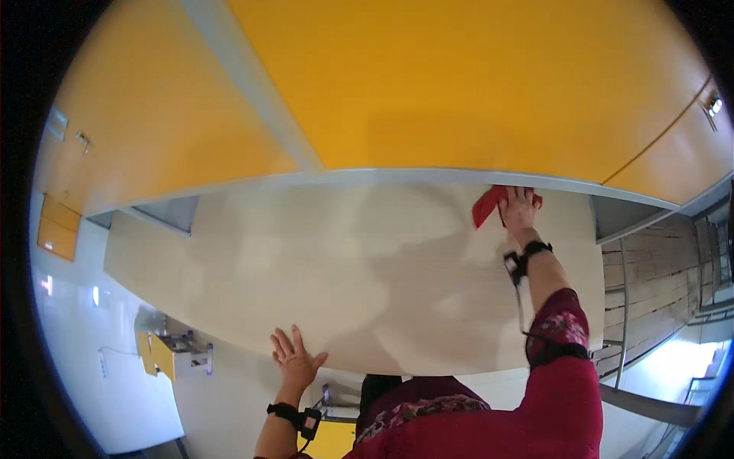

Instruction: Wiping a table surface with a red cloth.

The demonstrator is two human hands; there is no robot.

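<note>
My right hand point(519, 207) lies over a red cloth point(486, 206) on the light wood-grain desktop point(321, 269), close to its back edge on the right. The fingers are stretched forward, and part of the cloth sticks out to the left of them. How much cloth is bunched beneath the palm is hidden. At the front edge of the desktop, left of my body, my left hand point(295, 361) has its fingers spread and holds nothing. It seems to rest on the edge.
Yellow cabinet panels point(459, 86) with a grey metal frame point(401, 175) rise behind the desktop. Grey brackets point(166, 215) flank it. Bed slats point(654, 287) with metal rails stand to the right. A yellow stool point(163, 356) is at lower left, and another yellow seat point(330, 439) is below me.
</note>
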